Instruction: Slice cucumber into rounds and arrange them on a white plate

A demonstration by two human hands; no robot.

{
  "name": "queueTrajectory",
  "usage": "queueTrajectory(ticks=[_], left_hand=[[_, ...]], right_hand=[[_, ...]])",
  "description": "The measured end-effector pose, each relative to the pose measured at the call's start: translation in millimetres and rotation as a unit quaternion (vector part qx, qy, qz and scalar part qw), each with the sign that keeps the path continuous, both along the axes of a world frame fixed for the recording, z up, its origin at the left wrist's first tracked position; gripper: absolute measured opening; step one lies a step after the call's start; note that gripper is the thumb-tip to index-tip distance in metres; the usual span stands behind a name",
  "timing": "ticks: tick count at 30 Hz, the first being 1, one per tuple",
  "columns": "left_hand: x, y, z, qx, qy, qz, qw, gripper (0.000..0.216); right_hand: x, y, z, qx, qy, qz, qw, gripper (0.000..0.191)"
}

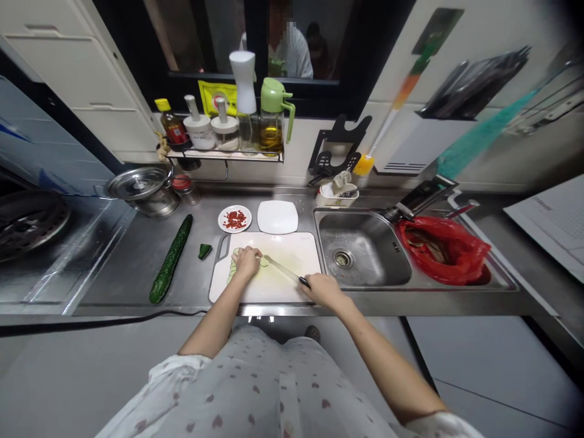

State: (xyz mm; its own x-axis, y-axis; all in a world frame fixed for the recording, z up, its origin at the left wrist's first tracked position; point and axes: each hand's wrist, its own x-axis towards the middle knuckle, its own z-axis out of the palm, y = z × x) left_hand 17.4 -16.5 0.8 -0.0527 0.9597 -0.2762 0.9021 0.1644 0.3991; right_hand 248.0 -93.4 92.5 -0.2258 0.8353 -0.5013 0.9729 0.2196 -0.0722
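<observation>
A white cutting board lies on the steel counter in front of me. My left hand is curled over a row of pale green cucumber slices on the board's left side, pressing them down. My right hand is closed round the black handle of a knife, whose blade slants up-left and meets the cucumber by my left fingers. A whole dark green cucumber lies on the counter left of the board, with a cut-off cucumber end beside it.
Behind the board are a small dish of chopped red chilli and a white square plate. The sink is to the right, with a red plastic bag beside it. A lidded steel pot and a shelf of condiment bottles stand at the back.
</observation>
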Motion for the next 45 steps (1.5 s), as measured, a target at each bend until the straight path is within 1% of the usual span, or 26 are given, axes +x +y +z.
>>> queueTrajectory(ticks=[2, 5, 7, 9, 14, 17, 21, 24, 26, 29, 31, 33, 35, 36, 38, 40, 42, 43, 45], left_hand=[[0.4, -0.7, 0.2, 0.007, 0.005, -0.006, 1.0, 0.023], [2.2, -4.2, -0.1, 0.023, 0.017, -0.023, 0.999, 0.022], [4.3, -7.6, -0.5, 0.037, 0.024, -0.036, 0.998, 0.022], [6.7, -10.4, -0.6, 0.046, 0.028, -0.04, 0.998, 0.022], [11.2, -9.8, 1.7, 0.024, 0.014, -0.014, 1.0, 0.018], [12.9, -7.9, 4.2, 0.012, -0.007, 0.002, 1.0, 0.01], [12.7, -9.7, 7.8, 0.008, -0.059, 0.039, 0.997, 0.006], [6.2, -14.5, 9.1, 0.011, -0.115, 0.078, 0.99, 0.007], [-3.4, -19.3, 7.5, 0.014, -0.154, 0.105, 0.982, 0.012], [-25.8, -29.9, 0.4, 0.015, -0.216, 0.147, 0.965, 0.022], [-43.6, -39.0, -6.3, 0.014, -0.274, 0.178, 0.945, 0.028], [-61.0, -49.0, -12.6, 0.013, -0.344, 0.203, 0.917, 0.033], [-75.6, -58.6, -16.7, -0.003, -0.396, 0.208, 0.894, 0.034], [-81.5, -62.9, -17.8, -0.015, -0.404, 0.205, 0.891, 0.033], [-89.9, -70.1, -17.8, -0.035, -0.379, 0.2, 0.903, 0.031], [-94.1, -74.9, -15.5, -0.045, -0.298, 0.202, 0.932, 0.026], [-95.1, -77.6, -11.8, -0.048, -0.193, 0.207, 0.958, 0.022], [-94.9, -78.5, -9.7, -0.048, -0.149, 0.205, 0.966, 0.02], [-93.7, -79.8, -5.7, -0.049, -0.096, 0.199, 0.974, 0.018]], right_hand=[[6.9, -13.5, -13.8, 0.007, 0.032, -0.063, 0.997, 0.046], [7.6, -29.7, -33.4, 0.02, 0.064, -0.164, 0.984, 0.05], [2.9, -35.9, -43.5, 0.021, 0.087, -0.205, 0.975, 0.052], [-3.1, -38.6, -50.1, 0.014, 0.106, -0.227, 0.968, 0.053], [-13.8, -38.8, -53.6, 0.001, 0.109, -0.24, 0.965, 0.053], [-17.1, -39.2, -52.4, -0.002, 0.116, -0.234, 0.965, 0.053], [-19.5, -39.6, -52.7, 0.001, 0.122, -0.23, 0.965, 0.052], [-19.7, -39.1, -55.0, 0.007, 0.128, -0.231, 0.964, 0.051], [-19.3, -38.5, -57.2, 0.01, 0.132, -0.233, 0.963, 0.051], [-18.3, -37.7, -60.3, 0.009, 0.135, -0.238, 0.962, 0.05], [-17.5, -37.3, -62.1, 0.007, 0.135, -0.24, 0.961, 0.049], [-16.7, -36.9, -63.5, 0.007, 0.136, -0.239, 0.961, 0.048], [-16.1, -36.2, -64.6, 0.008, 0.138, -0.238, 0.961, 0.048], [-16.0, -35.6, -65.0, 0.008, 0.138, -0.238, 0.961, 0.048], [-16.2, -34.2, -65.3, 0.008, 0.138, -0.241, 0.961, 0.048], [-17.0, -32.6, -65.0, 0.007, 0.14, -0.241, 0.961, 0.049], [-17.8, -31.2, -64.3, 0.008, 0.142, -0.235, 0.962, 0.049], [-18.2, -30.7, -63.9, 0.009, 0.142, -0.232, 0.962, 0.048], [-18.6, -30.1, -63.4, 0.011, 0.142, -0.23, 0.963, 0.047]])
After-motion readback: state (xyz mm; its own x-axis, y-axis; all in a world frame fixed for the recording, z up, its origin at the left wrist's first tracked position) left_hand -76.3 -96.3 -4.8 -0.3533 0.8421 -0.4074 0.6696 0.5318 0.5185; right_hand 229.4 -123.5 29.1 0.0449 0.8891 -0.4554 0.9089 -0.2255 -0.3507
